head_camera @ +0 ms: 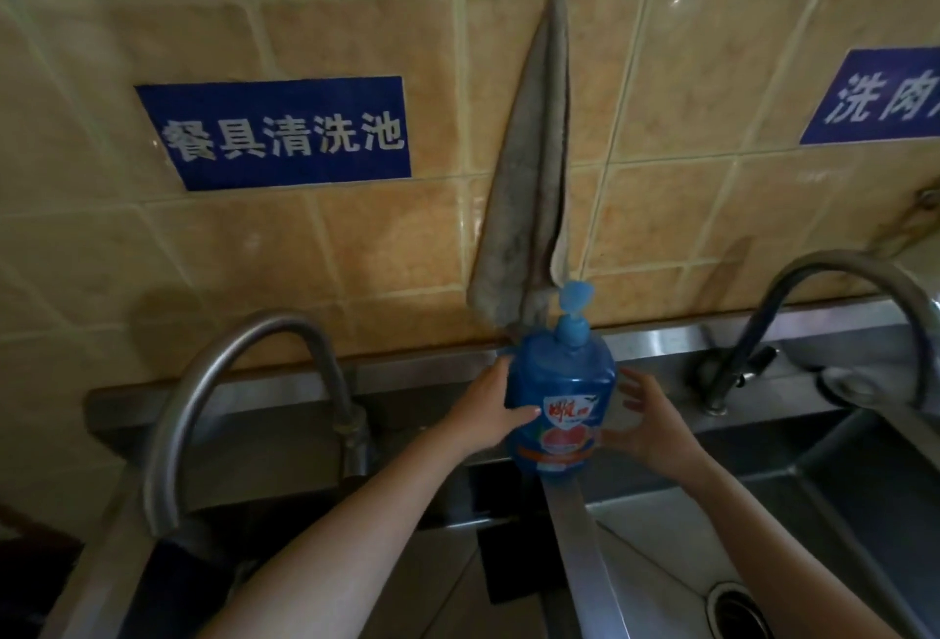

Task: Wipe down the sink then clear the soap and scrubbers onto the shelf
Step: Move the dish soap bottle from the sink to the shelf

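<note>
A blue pump bottle of dish soap (559,384) with a red and white label stands upright over the steel divider (580,536) between two sink basins. My left hand (488,404) grips its left side, thumb across the front. On the bottle's right, my right hand (651,419) is held with fingers spread and relaxed; whether it touches the bottle is unclear. No scrubbers are in view.
A grey cloth (529,180) hangs on the tiled wall just behind the bottle. Curved faucets rise at the left (229,394) and right (839,292). The right basin has a drain (737,613). Blue signs are on the wall.
</note>
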Available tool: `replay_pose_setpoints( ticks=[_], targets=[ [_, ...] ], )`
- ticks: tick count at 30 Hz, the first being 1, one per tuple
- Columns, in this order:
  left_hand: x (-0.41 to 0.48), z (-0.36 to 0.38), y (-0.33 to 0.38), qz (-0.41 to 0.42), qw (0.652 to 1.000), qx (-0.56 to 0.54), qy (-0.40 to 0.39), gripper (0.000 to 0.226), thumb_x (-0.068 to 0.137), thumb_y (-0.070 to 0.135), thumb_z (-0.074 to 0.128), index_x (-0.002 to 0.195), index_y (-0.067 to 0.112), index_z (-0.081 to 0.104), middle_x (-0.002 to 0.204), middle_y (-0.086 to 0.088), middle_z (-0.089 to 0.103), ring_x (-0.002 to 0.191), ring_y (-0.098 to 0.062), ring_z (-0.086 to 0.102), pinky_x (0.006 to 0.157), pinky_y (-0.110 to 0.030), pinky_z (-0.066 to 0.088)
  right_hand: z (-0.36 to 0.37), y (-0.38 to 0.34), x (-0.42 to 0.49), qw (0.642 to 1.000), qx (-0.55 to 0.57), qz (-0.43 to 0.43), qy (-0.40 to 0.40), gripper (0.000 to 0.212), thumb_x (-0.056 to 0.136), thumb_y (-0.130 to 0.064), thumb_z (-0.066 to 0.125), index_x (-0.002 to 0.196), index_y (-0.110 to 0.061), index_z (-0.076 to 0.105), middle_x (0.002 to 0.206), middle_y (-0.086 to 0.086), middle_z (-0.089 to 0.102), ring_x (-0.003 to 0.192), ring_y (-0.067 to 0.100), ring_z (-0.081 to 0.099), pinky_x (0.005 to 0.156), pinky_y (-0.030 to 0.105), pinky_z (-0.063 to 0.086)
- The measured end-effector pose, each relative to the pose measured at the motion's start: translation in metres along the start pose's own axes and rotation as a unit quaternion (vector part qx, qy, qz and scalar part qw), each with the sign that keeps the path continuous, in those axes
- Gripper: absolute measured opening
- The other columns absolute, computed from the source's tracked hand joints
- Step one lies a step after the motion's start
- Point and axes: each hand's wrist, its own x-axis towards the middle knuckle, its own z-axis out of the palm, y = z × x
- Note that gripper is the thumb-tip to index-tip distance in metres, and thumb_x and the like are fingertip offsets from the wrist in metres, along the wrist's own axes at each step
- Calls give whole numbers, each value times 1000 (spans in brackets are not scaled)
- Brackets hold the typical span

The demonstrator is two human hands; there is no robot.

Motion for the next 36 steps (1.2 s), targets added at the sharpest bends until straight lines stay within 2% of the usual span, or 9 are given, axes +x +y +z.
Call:
replay_pose_setpoints(
  ticks=[6, 11, 18, 23, 26, 29, 31, 34, 36],
  targets=[
    [19, 5, -2, 23, 999, -42, -26, 77, 82, 24, 69, 141, 26, 20, 144, 4, 34, 121, 1, 28, 98, -23, 29, 15, 6, 29, 998, 23, -41, -35, 94, 54, -9, 90, 130, -20, 35, 117, -9, 54, 110, 14, 56, 76, 13, 46],
    [27, 2, -9, 2, 999, -46, -29, 82, 77, 25, 73, 139, 26, 18, 144, 4, 34, 121, 0, 31, 98, -24, 32, 15, 3, 33, 995, 59, -56, -59, 95, 55, 0, 88, 126, -24, 29, 120, -5, 53, 104, 3, 56, 73, 12, 51],
    [6, 4, -7, 12, 997, -79, -5, 78, 75, 18, 75, 136, 25, 27, 142, 2, 41, 130, -13, 38, 106, -44, 37, 13, -4, 14, 992, 63, -105, -35, 86, 53, 13, 84, 121, -11, 37, 110, -3, 58, 94, 6, 60, 74, 11, 51],
    [-19, -7, 1, 30, 995, -94, 4, 76, 74, 19, 76, 135, 23, 31, 139, 2, 45, 128, -13, 41, 105, -45, 39, 10, -21, -7, 990, 86, -103, -47, 84, 54, 12, 84, 122, -13, 42, 114, 1, 61, 104, 14, 61, 76, 20, 55],
    [-36, -17, 10, 49, 995, -87, 12, 77, 76, 23, 75, 137, 25, 29, 140, 5, 43, 128, -8, 40, 104, -35, 39, 8, -37, -23, 989, 94, -109, -47, 87, 53, 10, 85, 124, -14, 42, 118, 3, 61, 106, 16, 60, 81, 24, 54],
    [-58, -30, 22, 65, 994, -80, 21, 71, 76, 27, 74, 133, 28, 32, 129, 18, 47, 113, 18, 40, 89, -6, 37, 4, -56, -42, 987, 89, -124, -50, 90, 54, 3, 87, 129, -18, 42, 122, -2, 60, 112, 15, 59, 86, 27, 53],
    [-75, -39, 30, 75, 993, -82, 29, 69, 75, 28, 74, 130, 30, 33, 121, 26, 46, 104, 26, 39, 81, 2, 35, 1, -71, -54, 986, 80, -137, -54, 93, 53, -4, 89, 130, -23, 41, 125, -4, 59, 116, 16, 57, 90, 33, 52],
    [-99, -53, 40, 88, 991, -90, 51, 74, 74, 33, 74, 134, 29, 32, 134, 9, 46, 122, -3, 42, 99, -27, 40, -3, -97, -74, 982, 88, -155, -57, 96, 47, -16, 90, 129, -28, 42, 128, -2, 58, 121, 18, 55, 99, 45, 47],
    [-116, -63, 48, 101, 987, -111, 53, 76, 73, 35, 74, 136, 29, 31, 138, 4, 43, 126, -12, 41, 102, -38, 40, -3, -113, -88, 980, 85, -172, -56, 96, 45, -23, 90, 128, -32, 43, 128, -2, 59, 120, 17, 55, 100, 47, 46]
  ],
)
